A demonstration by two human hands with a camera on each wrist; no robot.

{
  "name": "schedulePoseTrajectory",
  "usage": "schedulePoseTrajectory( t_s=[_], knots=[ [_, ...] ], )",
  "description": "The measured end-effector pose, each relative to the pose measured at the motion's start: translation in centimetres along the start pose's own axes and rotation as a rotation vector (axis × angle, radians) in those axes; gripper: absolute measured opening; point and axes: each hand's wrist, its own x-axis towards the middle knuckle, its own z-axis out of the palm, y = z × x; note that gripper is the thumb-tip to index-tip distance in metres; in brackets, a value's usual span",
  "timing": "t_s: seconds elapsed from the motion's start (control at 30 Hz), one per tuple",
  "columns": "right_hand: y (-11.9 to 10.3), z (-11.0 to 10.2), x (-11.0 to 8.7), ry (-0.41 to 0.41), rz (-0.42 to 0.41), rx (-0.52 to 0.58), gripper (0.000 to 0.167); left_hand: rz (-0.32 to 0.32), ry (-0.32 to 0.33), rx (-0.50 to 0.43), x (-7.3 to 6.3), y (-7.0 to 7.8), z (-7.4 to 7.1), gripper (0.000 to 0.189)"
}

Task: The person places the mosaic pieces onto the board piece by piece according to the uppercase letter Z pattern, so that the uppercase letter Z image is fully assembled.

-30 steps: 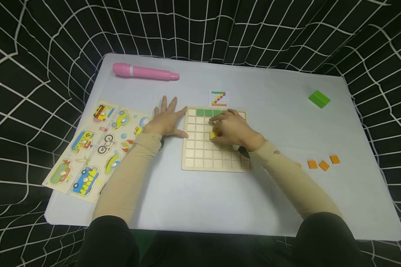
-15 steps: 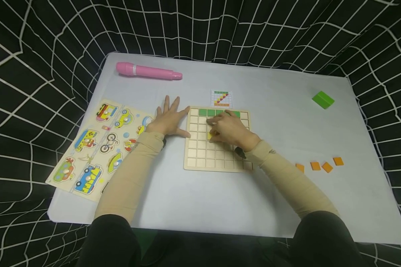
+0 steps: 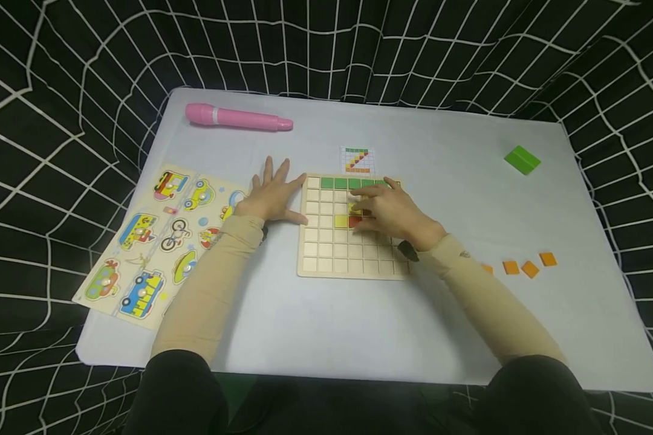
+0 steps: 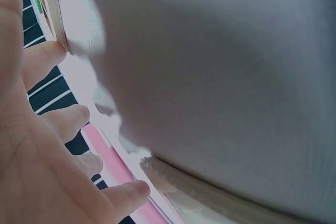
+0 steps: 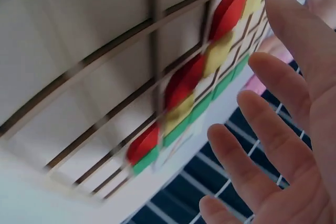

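A wooden grid board (image 3: 318, 249) lies mid-table with a row of green square tiles (image 3: 340, 183) near its far edge. My left hand (image 3: 269, 199) is spread flat beside it, thumb and one fingertip at its left edge. Over the board's right half my right hand (image 3: 389, 211) has its fingers apart with nothing held, partly covering the tiles under it. A yellow tile (image 3: 341, 221) sits in a cell just left of its fingertips, beside a red tile (image 3: 354, 222). In the right wrist view, red tiles (image 5: 185, 80) and yellow tiles (image 5: 218, 53) alternate in a diagonal toward the green row.
A small pattern card (image 3: 357, 160) lies beyond the board. Several orange tiles (image 3: 511, 267) are at right, green pieces (image 3: 522, 160) at the far right. A vehicle puzzle board (image 3: 158, 241) lies under the left forearm, and a pink microphone-shaped stick (image 3: 239, 118) is behind.
My right hand has let go of the yellow tile, which now lies in a board cell, and has drawn back slightly right, uncovering a red tile. My left hand has stayed at the board's edge.
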Motion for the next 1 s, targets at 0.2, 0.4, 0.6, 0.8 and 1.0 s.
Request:
schedulePoseTrajectory(
  t_s=[0.2,0.4,0.6,0.8,1.0],
  knots=[
    [2.0,0.0,-2.6,0.0,0.042,0.032,0.038,0.007,-0.001,0.021,-0.1,0.0,-0.2,0.112],
    [3.5,0.0,-4.9,-0.001,0.086,0.02,0.035,0.009,-0.01,0.019,0.0,-0.1,-0.2,0.112],
    [4.5,-0.3,-7.4,-0.034,0.178,0.025,0.036,-0.001,-0.016,0.016,0.0,0.0,-0.3,0.112],
    [5.3,-0.5,-10.2,-0.073,0.269,0.055,0.038,-0.005,-0.02,0.029,0.0,0.1,-0.3,0.112],
    [6.2,-0.1,-13.0,-0.062,0.32,0.086,0.04,0.004,-0.025,0.043,0.0,0.4,-0.2,0.111]
  ],
)
